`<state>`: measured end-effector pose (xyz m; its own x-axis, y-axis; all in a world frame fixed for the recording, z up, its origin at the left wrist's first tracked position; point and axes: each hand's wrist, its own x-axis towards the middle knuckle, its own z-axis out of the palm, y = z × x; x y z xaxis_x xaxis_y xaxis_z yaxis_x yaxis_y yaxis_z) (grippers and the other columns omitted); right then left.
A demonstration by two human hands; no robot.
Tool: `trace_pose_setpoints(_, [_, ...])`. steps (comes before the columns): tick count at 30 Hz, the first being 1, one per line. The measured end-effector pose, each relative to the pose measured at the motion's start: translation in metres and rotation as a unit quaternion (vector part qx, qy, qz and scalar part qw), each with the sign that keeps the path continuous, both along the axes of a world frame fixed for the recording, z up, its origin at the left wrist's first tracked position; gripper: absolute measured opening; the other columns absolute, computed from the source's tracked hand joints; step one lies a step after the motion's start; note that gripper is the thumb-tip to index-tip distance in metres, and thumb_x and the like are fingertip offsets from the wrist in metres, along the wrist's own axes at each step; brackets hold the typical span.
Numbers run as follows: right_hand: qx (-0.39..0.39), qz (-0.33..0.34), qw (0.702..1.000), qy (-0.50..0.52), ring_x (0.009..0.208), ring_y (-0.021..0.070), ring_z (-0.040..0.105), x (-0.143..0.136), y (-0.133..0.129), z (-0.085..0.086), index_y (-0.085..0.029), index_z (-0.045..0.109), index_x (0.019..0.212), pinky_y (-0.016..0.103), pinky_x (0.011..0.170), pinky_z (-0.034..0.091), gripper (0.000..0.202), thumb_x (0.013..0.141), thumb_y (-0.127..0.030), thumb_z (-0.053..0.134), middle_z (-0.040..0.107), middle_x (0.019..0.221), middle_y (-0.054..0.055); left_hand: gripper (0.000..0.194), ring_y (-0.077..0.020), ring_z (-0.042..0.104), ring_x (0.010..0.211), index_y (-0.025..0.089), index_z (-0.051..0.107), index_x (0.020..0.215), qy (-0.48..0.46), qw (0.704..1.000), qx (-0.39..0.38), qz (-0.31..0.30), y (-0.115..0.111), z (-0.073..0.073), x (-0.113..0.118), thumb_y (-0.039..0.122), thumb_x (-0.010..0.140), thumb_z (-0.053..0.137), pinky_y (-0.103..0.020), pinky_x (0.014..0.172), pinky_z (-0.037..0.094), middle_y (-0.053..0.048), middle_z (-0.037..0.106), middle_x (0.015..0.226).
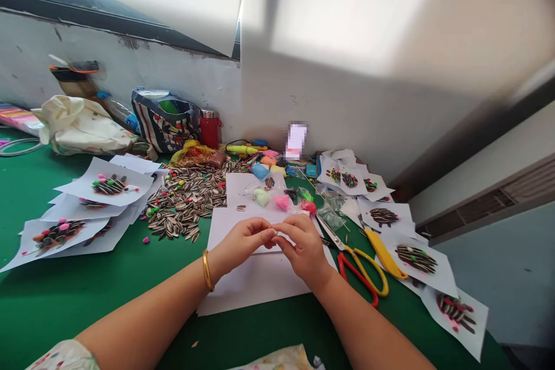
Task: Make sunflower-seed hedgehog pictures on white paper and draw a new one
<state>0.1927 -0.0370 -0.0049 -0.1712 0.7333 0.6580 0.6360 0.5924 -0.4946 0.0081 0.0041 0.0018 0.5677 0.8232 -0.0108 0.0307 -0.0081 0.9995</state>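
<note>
On the green bench, white paper lies under both hands, the seed pile beyond and left. The left hand and right hand meet, 2 narrow pinches; I cannot tell what, if anything, they hold. The 2 loose seeds lie crosswise just beyond the left hand, the nearer one.

left hand and right hand meeting at the fingertips, fingers curled, gold bangle on left wrist, both forearms reaching forward and inward
</note>
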Motion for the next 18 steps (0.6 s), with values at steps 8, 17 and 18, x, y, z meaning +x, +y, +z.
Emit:
trace_pose_setpoints(8, [-0.005, 0.002, 1.000, 0.017, 0.088, 0.0213, 0.059, -0.003, -0.002, 0.000, -0.026, 0.070, 0.100, 0.040, 0.080, 0.047, 0.013, 0.092, -0.024, 0.060, 0.066, 0.091, 0.005, 0.036, -0.0163, 0.061, 0.077, 0.014, 0.068, 0.085, -0.030, 0.998, -0.060, 0.018, -0.003, 0.002, 0.003, 0.050, 0.079, 0.072, -0.031, 0.075, 0.053, -0.004, 0.066, 0.078])
trace_pose_setpoints(17, [0.057, 0.043, 0.996, -0.049, 0.092, 0.0209, 0.060, -0.012, -0.006, 0.006, -0.027, 0.066, 0.111, 0.041, 0.085, 0.048, 0.029, 0.089, -0.010, 0.056, 0.072, 0.097, 0.003, 0.051, -0.0217, 0.063, 0.109, 0.020, 0.064, 0.113, -0.183, 0.958, -0.216, 0.038, -0.011, -0.002, 0.007, 0.062, 0.092, 0.046, -0.035, 0.093, 0.051, -0.012, 0.065, 0.119])
trace_pose_setpoints(18, [0.059, 0.058, 0.995, -0.064, 0.093, 0.0208, 0.060, -0.015, -0.006, 0.007, -0.027, 0.066, 0.110, 0.040, 0.086, 0.048, 0.029, 0.089, -0.010, 0.055, 0.072, 0.098, 0.003, 0.054, -0.0225, 0.062, 0.112, 0.019, 0.063, 0.116, -0.195, 0.950, -0.241, 0.031, -0.012, -0.002, 0.008, 0.064, 0.093, 0.042, -0.035, 0.096, 0.051, -0.013, 0.064, 0.122])
